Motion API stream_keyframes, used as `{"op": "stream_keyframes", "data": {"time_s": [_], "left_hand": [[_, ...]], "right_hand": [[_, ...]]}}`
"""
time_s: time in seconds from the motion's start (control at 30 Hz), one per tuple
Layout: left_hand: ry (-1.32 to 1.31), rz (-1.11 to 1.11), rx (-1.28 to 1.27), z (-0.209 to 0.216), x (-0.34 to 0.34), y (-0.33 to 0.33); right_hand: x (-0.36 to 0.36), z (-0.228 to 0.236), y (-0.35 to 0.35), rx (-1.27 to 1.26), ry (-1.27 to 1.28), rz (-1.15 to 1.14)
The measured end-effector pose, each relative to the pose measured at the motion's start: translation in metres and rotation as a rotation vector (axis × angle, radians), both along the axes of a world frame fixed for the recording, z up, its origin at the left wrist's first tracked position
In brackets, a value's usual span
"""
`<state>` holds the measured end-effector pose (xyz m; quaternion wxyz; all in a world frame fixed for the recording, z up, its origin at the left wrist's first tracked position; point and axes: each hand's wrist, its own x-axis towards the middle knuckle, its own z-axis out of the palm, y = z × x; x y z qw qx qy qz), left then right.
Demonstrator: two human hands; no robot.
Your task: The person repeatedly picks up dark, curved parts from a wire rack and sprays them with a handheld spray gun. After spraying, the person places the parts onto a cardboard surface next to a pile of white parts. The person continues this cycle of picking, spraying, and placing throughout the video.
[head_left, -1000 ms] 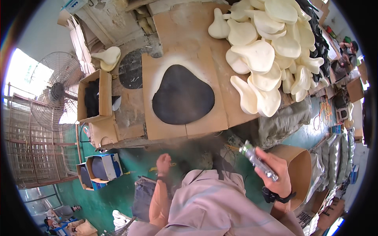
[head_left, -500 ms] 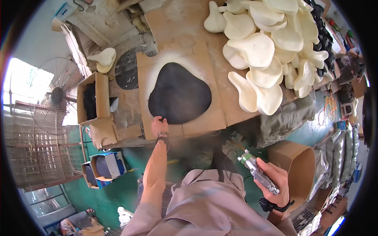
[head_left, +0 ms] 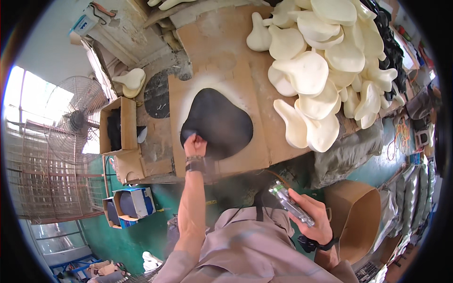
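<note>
A black, rounded-triangular sheet (head_left: 219, 118), like a bicycle saddle cover, lies on a cardboard piece (head_left: 259, 151) dusted pale around the sheet's far edge. At its near left edge my left hand (head_left: 195, 146) is closed, fingers pinched together on the rim, which looks slightly raised; the fingertips are partly hidden. My right hand (head_left: 314, 214) grips a metal spray gun (head_left: 291, 203) with a green ring, held off the table's near side, its nozzle end to the upper left. A faint haze hangs around the left wrist.
Cream foam saddle pads (head_left: 306, 70) are heaped on the table's right. An open carton (head_left: 125, 127) with black pieces stands left, a large fan (head_left: 78, 120) beyond it. Below right is a tall cardboard box (head_left: 354, 207); on the floor at left sits a smaller box (head_left: 139, 203).
My left hand has moved farther in over the sheet from its near edge. The spray gun in my right hand has shifted left. The whole view has tipped slightly.
</note>
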<state>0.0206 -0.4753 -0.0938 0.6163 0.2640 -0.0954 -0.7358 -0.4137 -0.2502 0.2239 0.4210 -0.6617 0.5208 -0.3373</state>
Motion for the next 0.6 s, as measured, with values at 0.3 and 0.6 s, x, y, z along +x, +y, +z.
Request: {"op": "stream_keyframes", "data": {"time_s": [0.3,0.6], "left_hand": [[0.162,0.342,-0.321,0.259,-0.059,-0.048],[0.299,0.535,-0.404,0.287,-0.018,0.066]], "right_hand": [[0.017,-0.033,-0.041,-0.01,0.039,0.193],[0.052,-0.05,-0.071,0.037,0.014,0.41]]}}
